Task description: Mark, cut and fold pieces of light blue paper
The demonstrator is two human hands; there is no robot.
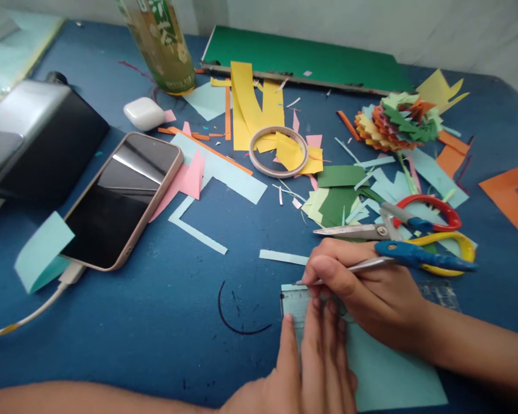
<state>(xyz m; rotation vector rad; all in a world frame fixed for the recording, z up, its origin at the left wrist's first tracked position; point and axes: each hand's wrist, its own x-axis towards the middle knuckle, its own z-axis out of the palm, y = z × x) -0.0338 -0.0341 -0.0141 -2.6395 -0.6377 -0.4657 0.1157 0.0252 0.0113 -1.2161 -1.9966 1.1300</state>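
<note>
While the left hand [313, 368], flat and unclenched, presses a clear ruler [296, 303] onto pale blue paper [392, 374] toward five o'clock, we note the right hand [366, 293] gripping a blue-handled tool [401, 253], its metal tip near the ruler's upper edge. We log scissors [349, 232] at three o'clock, a phone [125, 198] at nine, a tape roll [276, 172] just past twelve.

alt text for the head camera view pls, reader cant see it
A person's left hand presses a clear ruler onto light blue paper while the right hand holds a blue-handled tool, its tip near the ruler's edge. Around them on a blue table are scissors, colourful paper scraps, a tape roll, a phone and a bottle.
</note>
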